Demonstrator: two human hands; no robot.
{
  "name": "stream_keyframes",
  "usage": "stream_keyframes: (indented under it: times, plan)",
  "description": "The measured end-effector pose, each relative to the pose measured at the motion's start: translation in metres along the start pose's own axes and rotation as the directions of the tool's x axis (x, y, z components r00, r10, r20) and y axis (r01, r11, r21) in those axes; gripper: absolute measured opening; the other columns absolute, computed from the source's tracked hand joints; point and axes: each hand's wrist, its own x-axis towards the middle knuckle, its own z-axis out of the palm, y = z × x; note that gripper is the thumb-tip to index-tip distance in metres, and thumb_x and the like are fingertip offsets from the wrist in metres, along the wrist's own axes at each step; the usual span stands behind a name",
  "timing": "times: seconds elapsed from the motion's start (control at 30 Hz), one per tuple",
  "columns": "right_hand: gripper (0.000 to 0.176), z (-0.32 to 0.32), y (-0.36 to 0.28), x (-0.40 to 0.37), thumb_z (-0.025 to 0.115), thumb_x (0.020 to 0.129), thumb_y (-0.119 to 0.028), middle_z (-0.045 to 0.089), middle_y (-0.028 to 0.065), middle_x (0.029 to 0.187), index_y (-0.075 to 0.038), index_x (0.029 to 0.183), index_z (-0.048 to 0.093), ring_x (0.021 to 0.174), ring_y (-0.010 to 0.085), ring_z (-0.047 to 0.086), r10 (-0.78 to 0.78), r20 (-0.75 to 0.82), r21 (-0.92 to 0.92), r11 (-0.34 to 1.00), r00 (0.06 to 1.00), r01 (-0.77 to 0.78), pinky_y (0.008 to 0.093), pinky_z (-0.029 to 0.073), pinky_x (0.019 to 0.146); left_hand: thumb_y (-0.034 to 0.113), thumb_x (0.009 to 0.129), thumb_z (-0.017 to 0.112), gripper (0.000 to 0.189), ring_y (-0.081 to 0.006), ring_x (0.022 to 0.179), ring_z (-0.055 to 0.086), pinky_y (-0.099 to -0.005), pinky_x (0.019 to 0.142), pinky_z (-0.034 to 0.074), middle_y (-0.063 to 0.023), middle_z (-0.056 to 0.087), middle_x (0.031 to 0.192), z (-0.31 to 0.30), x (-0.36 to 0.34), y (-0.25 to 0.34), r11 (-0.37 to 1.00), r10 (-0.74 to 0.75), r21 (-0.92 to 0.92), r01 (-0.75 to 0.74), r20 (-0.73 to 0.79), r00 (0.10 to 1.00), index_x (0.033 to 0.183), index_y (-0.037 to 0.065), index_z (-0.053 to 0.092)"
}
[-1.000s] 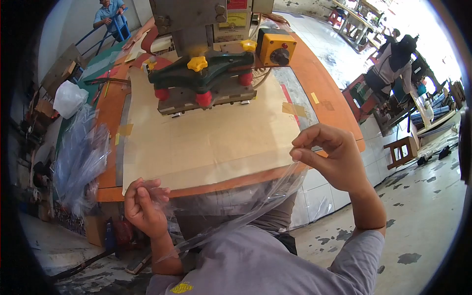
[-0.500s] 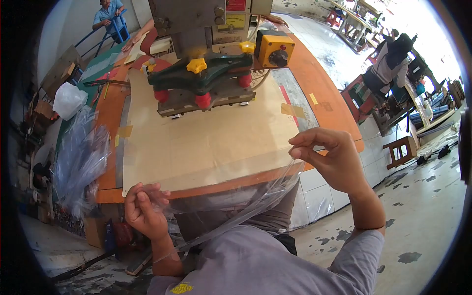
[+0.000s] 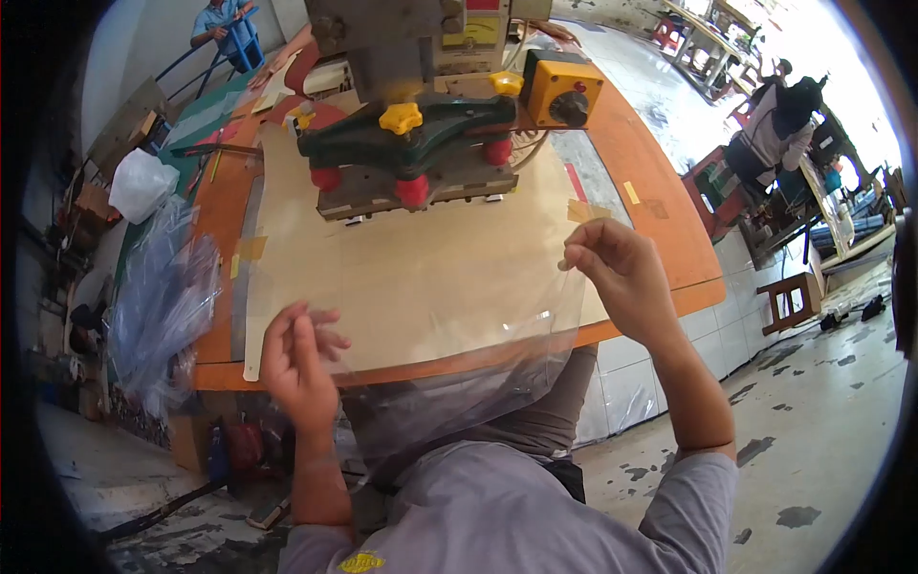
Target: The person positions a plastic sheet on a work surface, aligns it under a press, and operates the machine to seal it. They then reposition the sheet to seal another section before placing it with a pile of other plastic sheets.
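Here, your right hand (image 3: 622,279) pinches the clear plastic (image 3: 521,359) at its two o'clock corner, over the table's six o'clock edge (image 3: 459,364); your left hand (image 3: 304,368) sits at nine, fingers curled, grip unclear.

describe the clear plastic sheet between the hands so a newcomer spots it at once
Find the orange table, then its near edge. The clear sheet hangs there between the left hand and the right hand. Unlike the bunched plastic at the left, it is spread out.
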Motion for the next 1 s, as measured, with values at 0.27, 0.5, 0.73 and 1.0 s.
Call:
stream_keyframes:
  times: [0.27, 0.5, 0.73, 1.0]
  plan:
    - [0.012, 0.042, 0.084, 0.093, 0.074, 0.095, -0.007, 0.075, 0.0151, 0.082, 0.003, 0.1, 0.077, 0.073, 0.023, 0.072, -0.029, -0.005, -0.364, 0.931, 1.0, 0.025, 0.036, 0.055, 0.071, 0.012, 0.108, 0.065, 0.023, -0.0112, 0.063, 0.062, -0.0297, 0.06, 0.049, -0.0055, 0.069, 0.079, 0.015, 0.082, -0.084, 0.926, -0.167, 0.37, 0.076, 0.222, 0.961, 0.125, -0.002, 0.069]
    - [0.012, 0.067, 0.129, 0.124, 0.074, 0.091, -0.003, 0.073, 0.0222, 0.093, 0.003, 0.101, 0.077, 0.085, 0.0383, 0.073, -0.219, 0.059, -0.498, 0.839, 0.974, 0.219, 0.0441, 0.058, 0.078, 0.008, 0.1, 0.07, 0.013, -0.0248, 0.06, 0.064, -0.0362, 0.064, 0.052, -0.0141, 0.068, 0.071, 0.025, 0.112, -0.101, 0.835, -0.21, 0.549, 0.039, 0.252, 0.945, 0.11, 0.0, 0.07]
    - [0.015, 0.076, 0.125, 0.107, 0.071, 0.092, 0.001, 0.066, 0.0179, 0.1, 0.001, 0.107, 0.07, 0.089, 0.0392, 0.069, -0.28, 0.035, -0.58, 0.776, 0.959, 0.248, 0.0483, 0.056, 0.08, 0.013, 0.101, 0.07, 0.011, -0.036, 0.077, 0.071, -0.0445, 0.071, 0.056, -0.019, 0.071, 0.089, 0.025, 0.113, -0.121, 0.704, -0.039, 0.66, -0.261, 0.404, 0.914, 0.106, 0.002, 0.07]
    - [0.024, 0.081, 0.123, 0.103, 0.07, 0.084, 0.001, 0.065, 0.0156, 0.109, 0.002, 0.108, 0.071, 0.105, 0.0356, 0.065, -0.467, 0.209, -0.689, 0.553, 0.859, 0.468, 0.0465, 0.055, 0.088, 0.013, 0.102, 0.068, 0.013, -0.0417, 0.091, 0.073, -0.049, 0.08, 0.059, -0.0204, 0.075, 0.105, 0.023, 0.102, -0.108, 0.605, -0.127, 0.751, -0.265, 0.419, 0.899, 0.108, 0.002, 0.072]
